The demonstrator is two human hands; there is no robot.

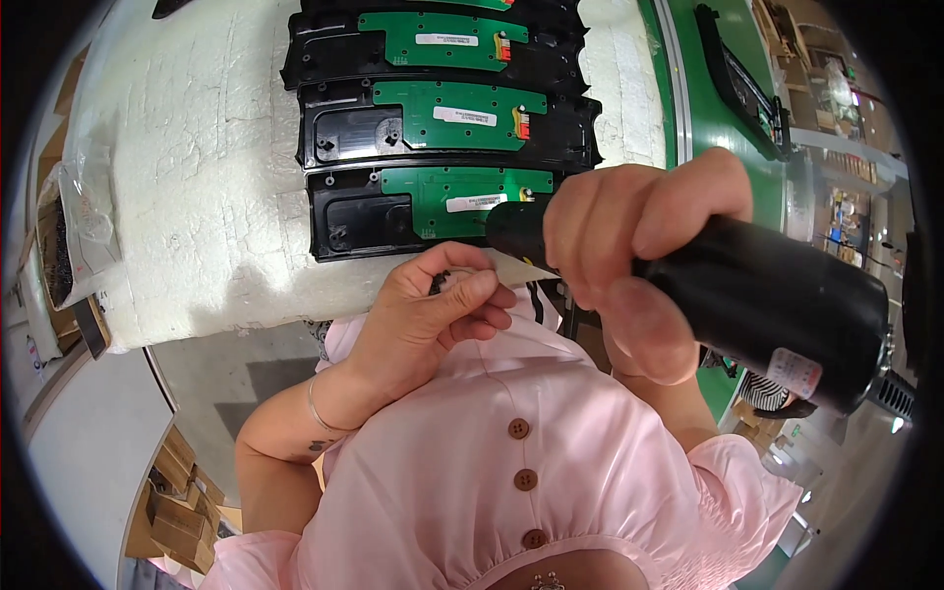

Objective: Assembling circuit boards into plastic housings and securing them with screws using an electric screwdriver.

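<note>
My right hand is wrapped round a thick black electric screwdriver, held slantwise. Its narrow front end reaches the right part of the nearest green circuit board; whether the bit touches a screw cannot be made out. That board lies in a curved black plastic housing and carries a white label and a small red-and-yellow part. Just below the housing's near edge, my left hand is curled with thumb and fingers together. Small black screws show between its fingers, partly hidden.
More black housings with green boards lie in a row behind the nearest one, on a white foam slab. A long black part rests on the green surface at the right. A clear plastic bag lies at the left edge.
</note>
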